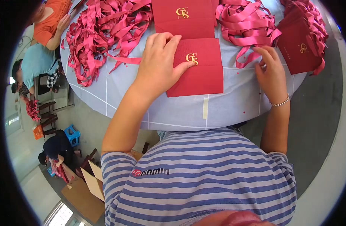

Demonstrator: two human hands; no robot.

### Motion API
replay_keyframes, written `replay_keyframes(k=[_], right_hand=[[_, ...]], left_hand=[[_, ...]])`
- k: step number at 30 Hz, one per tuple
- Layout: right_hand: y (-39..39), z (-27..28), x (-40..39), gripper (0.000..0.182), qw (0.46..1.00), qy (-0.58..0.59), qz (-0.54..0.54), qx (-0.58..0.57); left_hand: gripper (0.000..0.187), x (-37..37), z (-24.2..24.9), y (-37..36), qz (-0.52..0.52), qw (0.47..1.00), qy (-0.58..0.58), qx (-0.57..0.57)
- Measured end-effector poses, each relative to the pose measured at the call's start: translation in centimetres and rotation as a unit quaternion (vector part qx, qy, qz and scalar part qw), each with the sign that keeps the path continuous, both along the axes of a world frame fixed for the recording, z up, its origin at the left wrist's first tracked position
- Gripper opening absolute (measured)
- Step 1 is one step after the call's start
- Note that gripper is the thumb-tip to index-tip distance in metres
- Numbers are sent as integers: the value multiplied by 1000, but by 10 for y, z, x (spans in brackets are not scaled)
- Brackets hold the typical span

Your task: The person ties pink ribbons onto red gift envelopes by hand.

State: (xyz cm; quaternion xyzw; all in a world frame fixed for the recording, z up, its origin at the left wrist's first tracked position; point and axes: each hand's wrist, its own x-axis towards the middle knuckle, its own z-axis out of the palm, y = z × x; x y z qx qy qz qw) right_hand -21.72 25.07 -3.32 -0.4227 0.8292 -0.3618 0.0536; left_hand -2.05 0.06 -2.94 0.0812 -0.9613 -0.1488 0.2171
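Note:
A flat red card (pixel 201 81) with gold letters and a crease across it lies on the table in front of me. My left hand (pixel 158 60) grips its left side, thumb pressed on the face beside the letters and fingers bent at the upper left edge. A pink ribbon (pixel 126 60) runs from the left heap to this hand, its end hidden there. My right hand (pixel 271 71), wearing a beaded bracelet, has its fingers loosely curled and apart. Its fingertips are right by a loop of pink ribbon (pixel 248 58).
Pink ribbons heap up on the left (pixel 101 30) and the right (pixel 246 22). More red cards (pixel 184 22) lie beyond mine. A ribboned stack of cards (pixel 301 49) sits at the far right. People, a blue stool (pixel 71 135) and cardboard boxes (pixel 82 197) are at the left.

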Motion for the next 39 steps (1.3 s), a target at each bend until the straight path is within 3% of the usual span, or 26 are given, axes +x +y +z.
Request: replay_keyframes(k=[2,6,12,14,15,20,23,24,26,28,30,35,39], right_hand=[[3,-11,-8,25,981,178,-35,73],[9,-18,-13,19,983,156,-60,81],[21,13,8,12,988,106,28,109],[18,29,30,13,984,-148,21,102],[16,27,40,14,980,-188,42,46],[0,8,58,15,968,-231,97,5],[-8,0,52,19,957,-251,-14,-144],[-3,1,48,19,957,-254,-15,-141],[10,4,35,16,993,-113,39,-21],[16,21,41,17,987,-140,63,46],[20,32,46,20,945,-179,148,230],[30,20,57,21,954,-142,184,191],[29,21,61,11,959,-255,79,98]], left_hand=[[59,8,0,2,5,1000,-10,-7],[59,16,-1,8,7,997,-65,46],[55,23,4,15,-2,986,-121,111],[55,26,2,18,-2,985,-123,118],[56,26,1,20,13,991,-91,100],[56,29,-6,22,32,996,-54,71],[56,34,-8,21,16,994,-63,90],[57,35,-9,20,17,994,-60,88],[58,35,-10,19,16,994,-56,89],[59,34,-10,19,25,992,-62,106],[59,32,-12,20,25,993,-54,104],[57,31,-13,18,34,993,-42,104],[59,32,-12,20,23,994,-32,106]])
